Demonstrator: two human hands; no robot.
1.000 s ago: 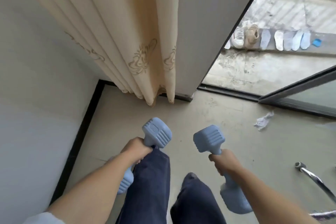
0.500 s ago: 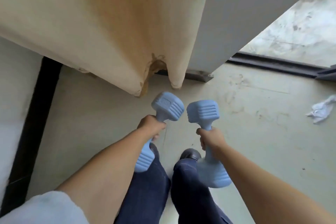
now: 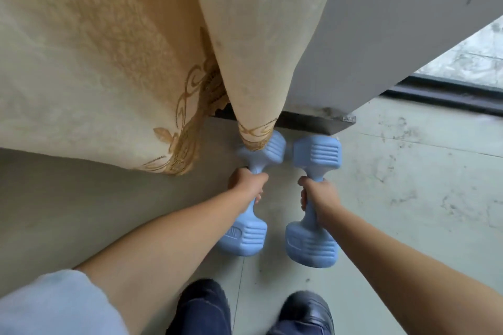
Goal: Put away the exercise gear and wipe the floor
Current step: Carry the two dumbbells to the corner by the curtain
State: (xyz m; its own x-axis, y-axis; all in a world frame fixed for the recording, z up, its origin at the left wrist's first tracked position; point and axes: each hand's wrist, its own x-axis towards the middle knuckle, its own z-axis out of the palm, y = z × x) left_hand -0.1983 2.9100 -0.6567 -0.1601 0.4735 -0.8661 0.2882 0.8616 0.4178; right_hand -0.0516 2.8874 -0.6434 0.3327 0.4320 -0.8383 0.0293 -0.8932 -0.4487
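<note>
While I'm crouching, left hand (image 3: pixel 246 182) and right hand (image 3: pixel 318 194) are gripping two dumbbells (image 3: pixel 313 198), fingers clamped on handles, long axes pointing at the wall (image 3: pixel 394 35), low over floor (image 3: pixel 408 198), beside curtain (image 3: pixel 109 62).

From my feed I look down on a pale grey-green floor (image 3: pixel 408 198), smooth, with dark scuffs and smudges towards the right and a thin seam line running across it. A cream curtain (image 3: pixel 95 62) with gold embroidered scrolls fills the upper left, its hem hanging just above the floor. Beside it stands a plain grey wall panel (image 3: pixel 381 22) with a dark baseboard (image 3: pixel 313 121) at its foot. At the far right I see a black door track (image 3: pixel 449 94), and beyond it mottled, brighter concrete (image 3: pixel 476 62) in soft daylight.
</note>
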